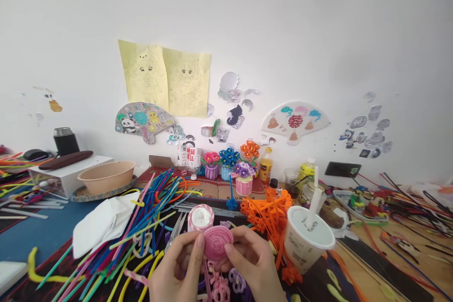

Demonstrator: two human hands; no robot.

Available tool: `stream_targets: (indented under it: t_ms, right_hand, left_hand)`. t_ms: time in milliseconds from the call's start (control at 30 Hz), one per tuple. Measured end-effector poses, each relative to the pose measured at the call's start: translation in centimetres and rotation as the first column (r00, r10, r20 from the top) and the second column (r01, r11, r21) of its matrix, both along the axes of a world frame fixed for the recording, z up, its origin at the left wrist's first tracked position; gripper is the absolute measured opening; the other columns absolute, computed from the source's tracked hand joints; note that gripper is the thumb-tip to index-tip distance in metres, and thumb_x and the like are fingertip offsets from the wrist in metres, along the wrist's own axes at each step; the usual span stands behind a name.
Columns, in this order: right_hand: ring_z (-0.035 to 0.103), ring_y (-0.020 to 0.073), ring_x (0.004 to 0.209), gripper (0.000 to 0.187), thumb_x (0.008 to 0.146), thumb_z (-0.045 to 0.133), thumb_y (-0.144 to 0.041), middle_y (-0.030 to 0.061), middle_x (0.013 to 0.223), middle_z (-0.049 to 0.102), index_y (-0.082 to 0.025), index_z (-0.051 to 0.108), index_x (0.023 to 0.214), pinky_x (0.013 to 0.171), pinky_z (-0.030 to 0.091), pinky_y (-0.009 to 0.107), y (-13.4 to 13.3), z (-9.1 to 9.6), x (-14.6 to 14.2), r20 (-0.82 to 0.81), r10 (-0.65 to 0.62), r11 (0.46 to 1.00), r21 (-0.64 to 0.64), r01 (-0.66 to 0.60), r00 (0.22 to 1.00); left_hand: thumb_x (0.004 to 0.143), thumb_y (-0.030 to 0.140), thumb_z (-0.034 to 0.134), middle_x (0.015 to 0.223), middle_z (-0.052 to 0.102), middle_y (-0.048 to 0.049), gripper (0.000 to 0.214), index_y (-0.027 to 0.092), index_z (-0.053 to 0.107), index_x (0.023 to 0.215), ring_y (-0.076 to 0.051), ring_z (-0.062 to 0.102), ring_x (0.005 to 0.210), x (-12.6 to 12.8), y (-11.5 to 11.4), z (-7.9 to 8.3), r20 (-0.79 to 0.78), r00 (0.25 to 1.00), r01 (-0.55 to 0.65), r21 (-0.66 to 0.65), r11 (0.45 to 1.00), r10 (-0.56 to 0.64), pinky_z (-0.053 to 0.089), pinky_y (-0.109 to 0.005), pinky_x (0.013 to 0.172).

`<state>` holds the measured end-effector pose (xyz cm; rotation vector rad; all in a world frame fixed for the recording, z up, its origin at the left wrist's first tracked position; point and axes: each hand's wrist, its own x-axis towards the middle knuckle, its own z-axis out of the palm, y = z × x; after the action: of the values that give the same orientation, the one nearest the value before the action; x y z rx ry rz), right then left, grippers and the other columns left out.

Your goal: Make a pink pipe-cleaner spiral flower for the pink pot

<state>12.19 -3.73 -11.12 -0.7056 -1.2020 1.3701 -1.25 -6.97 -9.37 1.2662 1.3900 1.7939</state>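
A pink coiled disc (218, 242), its fuzzy strand wound in a flat spiral, is pinched at its edges between both hands. My left hand (184, 264) grips its left side with the thumb on the front. On the right side, my right hand (253, 262) presses its thumb against the lower edge. Just behind the disc stands a small round pot (201, 217) with a pink-and-white twisted rim and a white filling. Scissors (177, 229) lie left of that pot, partly hidden by my left hand. Pink pipe-cleaner flowers (218, 285) lie below the hands.
Several coloured pipe cleaners (116, 240) spread across the left, beside white tissues (104, 222). Orange pipe cleaners (271, 217) and a lidded drink cup (307, 240) with a straw stand close on the right. Finished flower pots (244, 181) and a yellow bottle (266, 165) line the wall.
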Motion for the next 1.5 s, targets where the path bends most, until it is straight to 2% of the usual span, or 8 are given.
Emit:
stream_targets:
  t_ms: [167, 333, 467, 633, 800, 967, 1133, 1500]
  right_hand:
    - [0.071, 0.0179, 0.056, 0.038, 0.071, 0.077, -0.051, 0.0030, 0.075, 0.071, -0.017, 0.064, 0.085, 0.057, 0.057, 0.027, 0.2, -0.3, 0.1, 0.001, 0.056, 0.998, -0.029, -0.056, 0.998]
    - [0.069, 0.0181, 0.056, 0.040, 0.071, 0.076, -0.052, 0.0031, 0.068, 0.070, -0.015, 0.066, 0.085, 0.056, 0.057, 0.028, 0.8, -0.4, 1.0, 0.123, 0.133, 0.991, -0.033, -0.129, 0.983]
    - [0.062, 0.0145, 0.048, 0.044, 0.073, 0.074, -0.052, 0.0029, 0.066, 0.068, -0.014, 0.069, 0.092, 0.045, 0.047, 0.022, 1.0, -0.5, 1.5, 0.182, 0.031, 0.999, -0.013, -0.029, 0.983]
    - [0.057, 0.0163, 0.061, 0.036, 0.075, 0.073, -0.049, 0.0043, 0.070, 0.066, -0.015, 0.075, 0.086, 0.058, 0.047, 0.026, 1.3, -0.5, 1.9, 0.318, -0.149, 0.986, 0.120, 0.116, 0.936]
    - [0.050, 0.0135, 0.053, 0.036, 0.071, 0.076, -0.051, 0.0015, 0.059, 0.061, -0.014, 0.075, 0.074, 0.051, 0.041, 0.023, 2.0, -1.2, 2.1, 0.325, -0.156, 0.986, 0.103, 0.129, 0.933]
    - [0.046, 0.0105, 0.049, 0.036, 0.068, 0.079, -0.050, -0.0006, 0.055, 0.058, -0.014, 0.073, 0.071, 0.047, 0.038, 0.020, 2.4, -2.6, 1.9, 0.248, -0.171, 0.985, 0.054, 0.163, 0.953]
    - [0.050, 0.0118, 0.046, 0.036, 0.070, 0.078, -0.050, 0.0005, 0.054, 0.059, -0.015, 0.075, 0.075, 0.043, 0.040, 0.020, 2.5, -2.8, 1.6, 0.219, -0.112, 0.994, 0.037, 0.106, 0.969]
    - [0.059, 0.0138, 0.044, 0.039, 0.065, 0.080, -0.053, 0.0030, 0.056, 0.066, -0.014, 0.075, 0.072, 0.043, 0.048, 0.022, 2.1, -2.1, 1.0, 0.135, -0.181, 0.982, -0.025, 0.186, 0.974]
  left_hand:
    - [0.079, 0.043, 0.065, 0.075, 0.072, -0.0008, 0.023, 0.021, 0.067, 0.084, -0.017, 0.067, 0.065, -0.8, 0.9, -0.5, -0.211, 0.977, 0.015, -0.012, 1.000, -0.018, 0.054, -0.022, 0.061]
    - [0.086, 0.042, 0.054, 0.066, 0.065, 0.0022, 0.023, 0.022, 0.062, 0.077, -0.015, 0.060, 0.058, -1.2, 1.7, 0.3, -0.391, 0.916, 0.078, -0.048, 0.996, -0.091, 0.048, -0.022, 0.056]
    - [0.090, 0.040, 0.047, 0.066, 0.062, 0.0018, 0.027, 0.022, 0.058, 0.074, -0.015, 0.058, 0.059, -1.6, 2.5, 0.8, -0.540, 0.830, 0.114, -0.079, 0.990, -0.139, 0.044, -0.022, 0.055]
    - [0.093, 0.031, 0.041, 0.069, 0.060, 0.0025, 0.024, 0.023, 0.054, 0.074, -0.014, 0.056, 0.061, -1.1, 3.2, 1.3, -0.680, 0.699, 0.194, -0.117, 0.974, -0.221, 0.042, -0.022, 0.057]
    - [0.092, 0.028, 0.044, 0.075, 0.064, 0.0008, 0.022, 0.023, 0.056, 0.074, -0.016, 0.061, 0.067, -0.7, 4.0, 1.2, -0.764, 0.614, 0.198, -0.092, 0.976, -0.197, 0.043, -0.023, 0.056]
    - [0.092, 0.033, 0.048, 0.075, 0.068, 0.0031, 0.020, 0.026, 0.062, 0.079, -0.014, 0.064, 0.066, -1.3, 4.6, 0.1, -0.676, 0.699, 0.273, -0.050, 0.961, -0.233, 0.046, -0.019, 0.059]
    - [0.090, 0.041, 0.052, 0.068, 0.068, 0.0038, 0.025, 0.025, 0.065, 0.076, -0.013, 0.060, 0.058, -1.8, 4.6, 0.0, -0.557, 0.784, 0.307, -0.038, 0.951, -0.275, 0.044, -0.018, 0.055]
    - [0.085, 0.045, 0.058, 0.060, 0.060, 0.0040, 0.025, 0.024, 0.066, 0.075, -0.012, 0.053, 0.053, -1.9, 4.5, -0.5, -0.408, 0.850, 0.335, -0.067, 0.940, -0.332, 0.041, -0.018, 0.050]
